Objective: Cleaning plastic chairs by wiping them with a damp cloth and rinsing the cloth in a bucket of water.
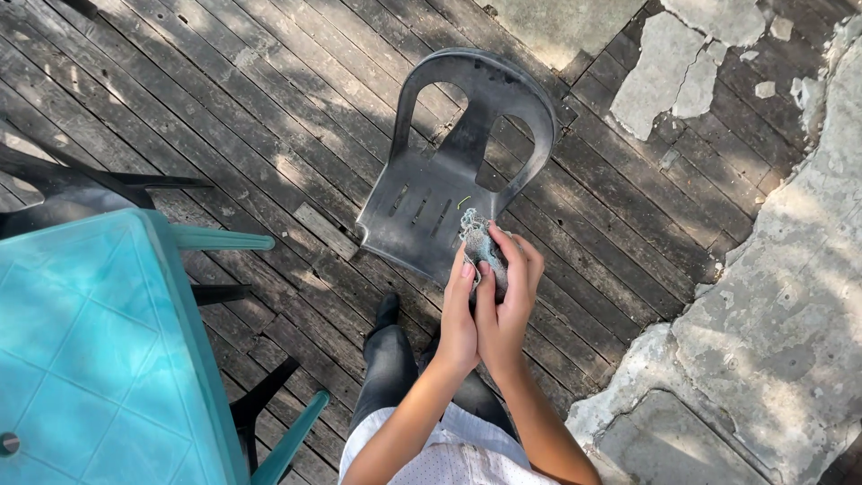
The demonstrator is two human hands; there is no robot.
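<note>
Head cam, looking down. 2 bare hands held together in front of the body, palms nearly touching. Right hand (514, 301) w/ fingers curled around 1 small grey-blue wad of frayed mesh/scrubber material (480, 247), thumb side pressing it; left hand (459, 319) w/ fingers straight up, fingertips resting against the wad's left edge, so pressed flat rather than gripping. Wad sits above the seat of 1 dark grey moulded plastic chair (449, 193), which lies tipped back on the weathered dark wooden plank deck (269, 117); wad not touching it as far as visible. 1 turquoise plastic table (90, 341) at lower left, black chair parts (63, 189) beside it, count unclear. Cracked pale concrete slab (790, 269) at right. Person's dark-trousered leg (391, 359) below the hands.
</note>
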